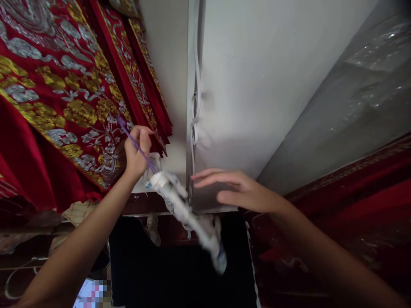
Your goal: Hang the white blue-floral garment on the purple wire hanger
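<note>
My left hand [138, 149] is closed around what looks like a thin purple clothes hanger [136, 145], seen almost edge-on. From its lower end hangs a white garment [183, 209] with pale blue patches, blurred by motion and trailing down to the right. Fingers stretched out and thumb apart, my right hand [237, 186] holds nothing; it is beside the pale panel, to the right of the garment. Just left of my left hand hangs a red cloth [80, 85] embroidered in gold and silver.
A pale panel [240, 85] stands ahead, with a white cord [196, 85] running down its left edge. Clear plastic sheeting [369, 85] and dark red fabric [369, 192] are on the right. Black clothing [180, 273] covers my lap area. A lit screen [90, 293] shows at bottom left.
</note>
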The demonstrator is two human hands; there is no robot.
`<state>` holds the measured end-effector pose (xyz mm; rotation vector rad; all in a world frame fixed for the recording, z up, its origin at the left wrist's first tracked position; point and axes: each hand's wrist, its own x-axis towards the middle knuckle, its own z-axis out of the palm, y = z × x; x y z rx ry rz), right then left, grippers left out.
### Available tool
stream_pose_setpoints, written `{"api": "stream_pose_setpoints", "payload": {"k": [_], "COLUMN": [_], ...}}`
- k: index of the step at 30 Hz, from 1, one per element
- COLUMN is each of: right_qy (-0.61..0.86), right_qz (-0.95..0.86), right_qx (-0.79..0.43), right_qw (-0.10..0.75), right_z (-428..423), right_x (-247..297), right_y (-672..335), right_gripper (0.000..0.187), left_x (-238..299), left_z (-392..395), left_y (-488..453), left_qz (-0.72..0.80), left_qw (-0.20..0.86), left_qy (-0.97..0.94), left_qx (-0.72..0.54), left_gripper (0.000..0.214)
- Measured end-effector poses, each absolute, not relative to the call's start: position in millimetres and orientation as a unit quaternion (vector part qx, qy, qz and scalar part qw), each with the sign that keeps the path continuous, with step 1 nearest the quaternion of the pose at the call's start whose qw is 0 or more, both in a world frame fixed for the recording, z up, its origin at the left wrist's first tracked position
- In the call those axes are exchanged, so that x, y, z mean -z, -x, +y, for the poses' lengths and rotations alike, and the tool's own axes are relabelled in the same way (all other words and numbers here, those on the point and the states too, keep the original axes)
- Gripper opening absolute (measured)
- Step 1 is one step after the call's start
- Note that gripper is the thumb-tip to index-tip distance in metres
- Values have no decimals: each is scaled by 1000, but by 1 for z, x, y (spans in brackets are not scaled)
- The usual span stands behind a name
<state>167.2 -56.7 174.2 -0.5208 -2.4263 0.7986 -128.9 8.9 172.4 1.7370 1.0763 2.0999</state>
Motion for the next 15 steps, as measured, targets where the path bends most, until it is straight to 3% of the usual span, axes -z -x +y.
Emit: {"api": "stream_pose_setpoints", "payload": {"k": [2,5,7,10,13,15], "right_qy": [234,274,264,237,254,300], "right_qz": [-907,-908,-908,-885,-852,-828], "right_qx": [-216,-71,10,64,56,54], "right_qw": [276,310,326,395,454,470], "right_z": [-52,-36,-29,-28,-30,-27], "right_x": [-162,-135,-114,-90,-82,-86], "right_y": [-159,-137,-117,-96,-101,-119], "right_gripper": [57,101,118,118,108,98], "left_x": [-170,-174,-181,-187,-183,-173], "left_z": [-5,-27,-42,-58,-57,-49], "left_y": [119,92,71,49,49,64], "left_qz": [327,264,220,178,182,207], "left_qw": [110,193,288,395,427,412], "left_qy": [-589,-587,-585,-572,-597,-632], "left_qx": [-731,-741,-726,-697,-655,-623], "left_gripper": [47,55,57,54,30,44]}}
